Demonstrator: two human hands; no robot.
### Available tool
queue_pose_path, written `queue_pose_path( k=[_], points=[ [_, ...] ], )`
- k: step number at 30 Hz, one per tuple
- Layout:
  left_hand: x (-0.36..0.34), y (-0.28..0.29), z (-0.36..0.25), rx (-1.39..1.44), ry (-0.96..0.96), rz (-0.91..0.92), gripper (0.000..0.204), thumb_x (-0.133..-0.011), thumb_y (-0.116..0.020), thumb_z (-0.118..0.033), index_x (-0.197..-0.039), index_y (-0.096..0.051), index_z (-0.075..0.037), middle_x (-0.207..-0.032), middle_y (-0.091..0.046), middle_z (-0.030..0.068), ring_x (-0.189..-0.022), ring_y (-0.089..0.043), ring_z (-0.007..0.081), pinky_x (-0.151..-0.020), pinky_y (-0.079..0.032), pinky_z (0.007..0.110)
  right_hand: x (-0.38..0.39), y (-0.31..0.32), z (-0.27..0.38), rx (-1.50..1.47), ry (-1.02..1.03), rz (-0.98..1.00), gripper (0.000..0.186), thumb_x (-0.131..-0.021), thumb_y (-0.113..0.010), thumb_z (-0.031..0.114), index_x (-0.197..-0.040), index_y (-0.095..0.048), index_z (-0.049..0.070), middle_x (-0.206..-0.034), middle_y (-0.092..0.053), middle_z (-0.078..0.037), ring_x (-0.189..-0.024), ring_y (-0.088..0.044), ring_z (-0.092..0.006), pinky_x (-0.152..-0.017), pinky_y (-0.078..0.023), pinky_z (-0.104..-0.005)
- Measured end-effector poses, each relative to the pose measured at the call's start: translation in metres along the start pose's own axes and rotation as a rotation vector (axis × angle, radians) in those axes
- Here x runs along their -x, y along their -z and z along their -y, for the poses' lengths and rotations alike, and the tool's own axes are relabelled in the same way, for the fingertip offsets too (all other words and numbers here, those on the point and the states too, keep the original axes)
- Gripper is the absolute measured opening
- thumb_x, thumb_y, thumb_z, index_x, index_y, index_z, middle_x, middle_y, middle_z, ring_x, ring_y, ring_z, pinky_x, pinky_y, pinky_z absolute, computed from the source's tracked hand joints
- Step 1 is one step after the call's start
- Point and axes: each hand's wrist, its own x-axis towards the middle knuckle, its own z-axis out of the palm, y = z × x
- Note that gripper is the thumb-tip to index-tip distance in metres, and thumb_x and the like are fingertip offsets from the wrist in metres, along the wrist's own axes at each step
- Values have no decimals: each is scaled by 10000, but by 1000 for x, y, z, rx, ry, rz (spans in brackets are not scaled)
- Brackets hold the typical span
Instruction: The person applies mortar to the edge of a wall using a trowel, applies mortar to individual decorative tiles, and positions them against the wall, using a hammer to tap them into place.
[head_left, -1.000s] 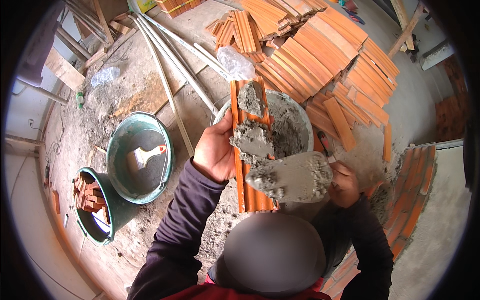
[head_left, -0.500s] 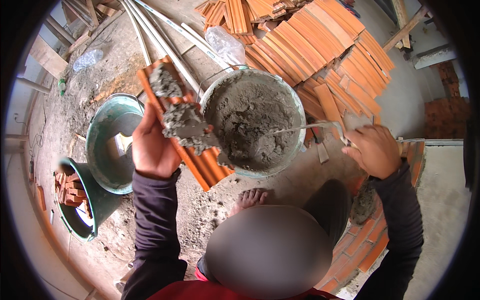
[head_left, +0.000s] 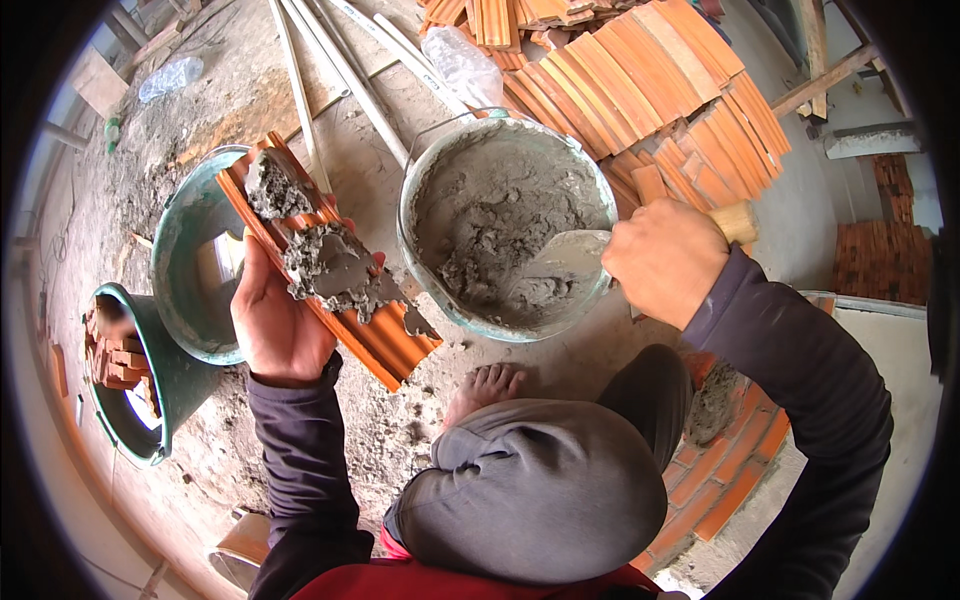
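Gripping with the fingers of the left hand [head_left: 283, 330] a long, ridged, orange clay tile [head_left: 378, 347], with the thumb on its outer edge and fingertips showing over the edge nearer the round, pale-green-rimmed bucket [head_left: 406, 215]. Held slantwise just left of that bucket, with the broad face turned up, presumably to keep rough lumps of wet grey mortar [head_left: 335, 275] from sliding off. Clasping in the right hand [head_left: 668, 262], over the bucket's right side, the thick wooden handle [head_left: 738, 222] of a trowel with a flat grey metal blade [head_left: 575, 253]. Clenched close to the blade, probably for control in a stiff mix; impossible to see the fingertips underneath. Dipped at the tip into the lumpy grey mix [head_left: 500, 205] inside the bucket. Left of the bucket, partly behind the tile, a round teal bucket [head_left: 178, 290] with a pale, flat brush [head_left: 208, 268] in it. Above and right of the bucket, overlapping rows of orange tiles [head_left: 600, 75], likely laid close to save floor space.
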Motion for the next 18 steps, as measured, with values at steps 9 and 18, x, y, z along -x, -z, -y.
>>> queue_pose_path(
  k=[9,18],
  points=[
    [-5,9,3,-22,-23,-2,564,-1092,-306,-440,-1500,-418,-67,-1509,-450,237,-1346,-484,432,-1085,-364,720,-11,3,-15,-150,12,72,135,-751,-711,185,-687,-712,66,-740,-683,-133,-742,-695,-331,-699,-542,-429],
    [-15,2,17,29,-112,15,525,-1090,-332,-424,-1474,-448,-85,-1453,-520,201,-1299,-533,417,-1073,-394,695,14,-52,-60,-852,-75,224,325,-863,-734,328,-966,-746,21,-1022,-682,-188,-1006,-637,-356,-888,-493,-456]
  ],
)
